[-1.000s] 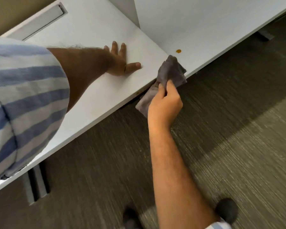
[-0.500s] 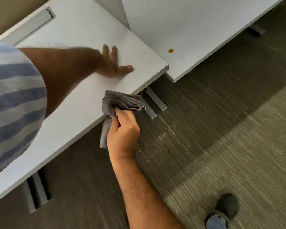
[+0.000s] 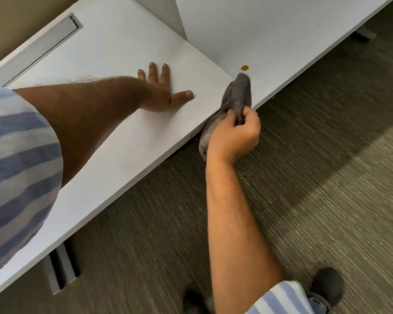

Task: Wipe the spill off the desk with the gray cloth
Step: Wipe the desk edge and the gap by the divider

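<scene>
Spill (image 3: 244,68): small amber-brown drop on the white desk (image 3: 127,141), close to the front edge, on the slab to the right of the seam between two desktops; not wiped.
Cloth (image 3: 238,94): gray, bunched into a long fold; upper end lay on the desk just below the spill, close to it but whether touching could not be told; lower end hung off the front edge, below the spill.
Right hand (image 3: 234,134): curled tight round the middle of the cloth, fingers (image 3: 250,116) pinching the fabric; sat at the desk's front edge, below and slightly left of the spill.
Left hand (image 3: 161,94): spread wide and pressed flat on the desk, holding nothing; thumb pointed toward the cloth; well left of the spill, apart from the cloth.
Sleeve (image 3: 18,168): blue and white stripes, far left of the spill.
Slot cover (image 3: 43,45): long gray strip set into the desktop, far left of the spill and further back.
Floor (image 3: 304,177): gray-brown ribbed carpet, below the spill past the desk edge.
Shoe (image 3: 327,285): dark, on the carpet far below the spill.
</scene>
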The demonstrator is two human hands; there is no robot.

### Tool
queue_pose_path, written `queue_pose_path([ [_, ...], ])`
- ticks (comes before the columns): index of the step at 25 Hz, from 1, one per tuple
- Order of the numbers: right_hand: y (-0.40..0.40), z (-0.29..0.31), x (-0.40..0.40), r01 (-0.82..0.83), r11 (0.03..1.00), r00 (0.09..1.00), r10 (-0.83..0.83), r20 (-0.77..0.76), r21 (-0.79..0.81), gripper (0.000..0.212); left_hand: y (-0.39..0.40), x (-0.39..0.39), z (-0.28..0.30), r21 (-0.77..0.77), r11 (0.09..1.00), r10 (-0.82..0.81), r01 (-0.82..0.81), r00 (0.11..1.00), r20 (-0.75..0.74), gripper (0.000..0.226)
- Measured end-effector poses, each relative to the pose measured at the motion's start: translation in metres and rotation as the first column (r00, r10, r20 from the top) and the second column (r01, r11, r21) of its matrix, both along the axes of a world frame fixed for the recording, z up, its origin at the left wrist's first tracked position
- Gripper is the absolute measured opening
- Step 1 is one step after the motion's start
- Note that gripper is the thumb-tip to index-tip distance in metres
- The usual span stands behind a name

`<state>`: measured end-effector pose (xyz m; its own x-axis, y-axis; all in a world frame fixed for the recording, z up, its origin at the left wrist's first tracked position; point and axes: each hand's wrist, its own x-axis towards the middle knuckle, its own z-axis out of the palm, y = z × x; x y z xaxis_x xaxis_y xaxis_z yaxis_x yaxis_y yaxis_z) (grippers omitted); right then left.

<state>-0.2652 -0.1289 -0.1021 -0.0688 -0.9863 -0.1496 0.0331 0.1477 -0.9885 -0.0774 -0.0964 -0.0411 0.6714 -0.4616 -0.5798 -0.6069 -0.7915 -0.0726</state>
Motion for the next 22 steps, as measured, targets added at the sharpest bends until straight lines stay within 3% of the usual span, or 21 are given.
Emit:
queue_pose_path([
  [3,0.007,-0.004,0.001,-0.024,0.997,0.998,0.02,-0.057,-0.068,0.01,-0.004,0.004,0.003,0.055,0.998,-0.01,0.01,1.0,-0.009,0.132],
  [5,0.045,-0.013,-0.007,-0.163,0.98,0.984,0.153,-0.088,-0.116,0.008,-0.013,0.008,0.008,0.127,0.992,-0.007,0.007,1.0,0.001,0.138],
  [6,0.068,-0.021,-0.015,-0.313,0.945,0.947,0.302,-0.113,-0.099,0.009,-0.017,0.01,0.011,0.167,0.986,-0.005,0.005,1.0,0.001,0.143],
  [8,0.106,-0.036,-0.035,-0.635,0.771,0.758,0.632,-0.159,0.037,0.014,-0.023,0.012,0.015,0.219,0.976,-0.009,0.01,1.0,-0.005,0.151],
  [9,0.116,-0.044,-0.044,-0.693,0.713,0.701,0.701,-0.126,0.112,0.015,-0.024,0.012,0.015,0.229,0.973,-0.011,0.015,1.0,-0.015,0.152],
  [12,0.099,-0.057,-0.06,-0.585,0.747,0.806,0.579,0.124,0.316,0.015,-0.024,0.012,0.013,0.255,0.967,-0.011,0.018,1.0,-0.03,0.155],
  [14,0.071,-0.051,-0.066,-0.582,0.729,0.812,0.538,0.224,0.36,0.018,-0.026,0.011,0.016,0.277,0.961,0.019,-0.009,0.999,-0.034,0.156],
  [19,0.009,-0.012,-0.046,-0.458,0.883,0.888,0.446,0.114,0.108,0.014,-0.024,0.007,0.013,0.245,0.966,0.089,-0.081,0.996,-0.021,0.128],
  [22,0.027,0.001,-0.031,-0.503,0.864,0.864,0.502,0.03,0.027,0.01,-0.026,0.004,0.015,0.256,0.962,0.108,-0.099,0.994,-0.022,0.127],
])
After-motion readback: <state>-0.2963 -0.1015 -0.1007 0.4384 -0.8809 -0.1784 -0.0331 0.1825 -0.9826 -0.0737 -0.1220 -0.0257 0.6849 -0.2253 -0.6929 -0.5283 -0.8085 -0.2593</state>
